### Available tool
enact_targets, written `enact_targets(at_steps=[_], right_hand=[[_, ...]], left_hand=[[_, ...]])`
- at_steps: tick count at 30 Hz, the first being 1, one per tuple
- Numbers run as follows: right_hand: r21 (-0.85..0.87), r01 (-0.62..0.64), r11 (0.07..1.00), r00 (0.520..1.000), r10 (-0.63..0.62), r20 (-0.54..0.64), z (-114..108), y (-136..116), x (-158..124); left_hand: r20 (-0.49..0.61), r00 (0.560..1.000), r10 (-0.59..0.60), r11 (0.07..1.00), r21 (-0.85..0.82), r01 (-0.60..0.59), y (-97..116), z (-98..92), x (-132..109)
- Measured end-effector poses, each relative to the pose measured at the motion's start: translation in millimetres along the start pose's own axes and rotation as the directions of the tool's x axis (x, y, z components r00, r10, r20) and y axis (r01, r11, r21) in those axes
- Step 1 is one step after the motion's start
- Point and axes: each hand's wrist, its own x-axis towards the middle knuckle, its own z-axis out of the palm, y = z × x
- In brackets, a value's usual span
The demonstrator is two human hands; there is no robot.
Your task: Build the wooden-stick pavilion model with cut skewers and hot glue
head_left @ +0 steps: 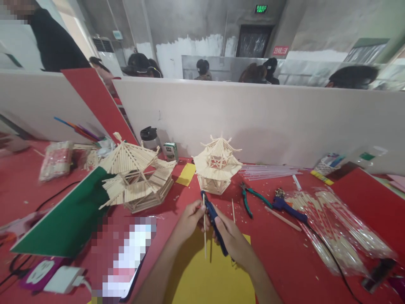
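Observation:
Between the fingertips of my left hand [190, 218] is a thin wooden stick [205, 240], held nearly upright in view. My right hand [233, 237] is wrapped round a pair of dark blue-handled cutters [212, 217], whose jaws reach the stick's upper end. Whether the blades touch the stick is too small to tell. Both hands are over a yellow sheet [215, 278]. Just beyond them stands a small wooden-stick pavilion model [218, 164] with two roof tiers. A larger stick pavilion [139, 177] stands to the left, its roof partly tilted.
Green-handled pliers [253, 198], a glue gun [289, 209] and bagged sticks [335, 223] lie at right. At left are a phone [129, 257], a green board [66, 219] and a charger [65, 278]. A white partition [253, 118] borders the red table; people sit beyond.

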Motion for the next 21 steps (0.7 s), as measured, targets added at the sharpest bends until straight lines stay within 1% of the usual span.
enact_targets(at_steps=[5,14,21], right_hand=[[-0.014,-0.003,1.0,1.0,0.003,0.007,-0.2,1.5,0.0],[-0.065,-0.028,0.997,0.999,0.027,-0.021,0.8,3.5,0.2],[-0.063,-0.047,0.997,0.997,0.043,-0.069,5.6,6.4,-0.1]], left_hand=[[0.007,1.0,0.025,0.999,0.026,-0.025,-0.7,0.0,-0.6],[-0.01,1.0,0.023,0.997,0.072,-0.022,-6.4,-2.8,1.9],[-0.017,0.999,0.033,0.996,0.089,-0.031,-8.6,-3.5,4.5]])
